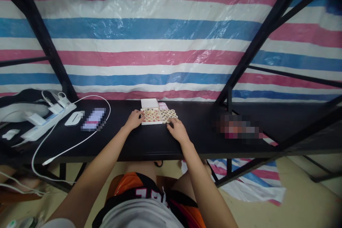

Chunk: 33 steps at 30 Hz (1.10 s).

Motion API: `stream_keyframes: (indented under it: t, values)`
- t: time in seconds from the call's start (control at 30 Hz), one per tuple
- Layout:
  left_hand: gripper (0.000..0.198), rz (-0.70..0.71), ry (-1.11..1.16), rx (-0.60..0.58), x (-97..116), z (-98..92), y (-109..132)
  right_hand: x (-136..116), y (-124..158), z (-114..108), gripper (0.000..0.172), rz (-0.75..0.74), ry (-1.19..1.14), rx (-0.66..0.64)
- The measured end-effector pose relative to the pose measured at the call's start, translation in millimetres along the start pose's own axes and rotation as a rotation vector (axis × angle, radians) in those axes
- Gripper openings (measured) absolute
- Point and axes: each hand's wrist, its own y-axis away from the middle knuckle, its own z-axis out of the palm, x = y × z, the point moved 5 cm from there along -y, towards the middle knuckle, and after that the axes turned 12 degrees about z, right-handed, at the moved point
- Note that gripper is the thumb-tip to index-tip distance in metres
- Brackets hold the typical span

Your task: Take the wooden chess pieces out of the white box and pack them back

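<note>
Left hand [135,119] and right hand [178,130] curled either side of a white box [151,123] of round pieces [153,117]
The left met its edge, the right loose pieces [171,113], grips unclear; handling pieces seemed underway, the next move calling for a light pinch

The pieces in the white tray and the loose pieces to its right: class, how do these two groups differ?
The pieces in the tray lie inside the walls of the white tray; the loose pieces lie outside it.
Many tray pieces show red marks; the loose pieces' marks look mostly dark.
The left hand is nearest the tray pieces, the right hand the loose ones.
Both groups are small, pale and marked.
</note>
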Motion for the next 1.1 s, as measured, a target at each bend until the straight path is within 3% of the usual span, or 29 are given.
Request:
stream_keyframes:
  t: [0.27,0.7,1.1]
  values:
    - [0.027,0.006,0.007,0.015,0,0.1,1,6,-2,3,0.038,0.019,-0.050,0.038]
    - [0.026,-0.001,0.000,0.009,-1,-0.2,1,3,-1,2,0.033,0.027,-0.017,0.029]
    - [0.026,-0.009,0.011,0.000,1,-1.4,1,13,-5,4,0.032,0.081,-0.212,0.025]
